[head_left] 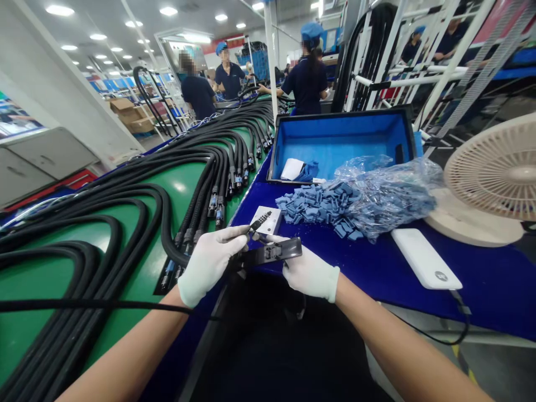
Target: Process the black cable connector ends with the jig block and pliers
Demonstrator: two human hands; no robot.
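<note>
My left hand [211, 265], in a white glove, grips the end of a black cable [104, 305] that runs off to the left. My right hand [310, 271], also gloved, holds a flat black connector piece [272, 252] near that cable end. The hands are close together, and the exact join between cable and piece is hidden by my fingers. Just beyond them lies a small white block [266, 220] with a black part on it. A heap of blue plastic clips [318, 205] sits farther ahead on the blue bench top [377, 251].
To the left, many black cables [196, 167] with connectors lie on a green table [180, 187]. Ahead stand a blue-lined case [341, 142] and a clear bag of clips [389, 195]. A white power bank [425, 259] and a fan [494, 178] sit right. Co-workers [305, 84] stand beyond.
</note>
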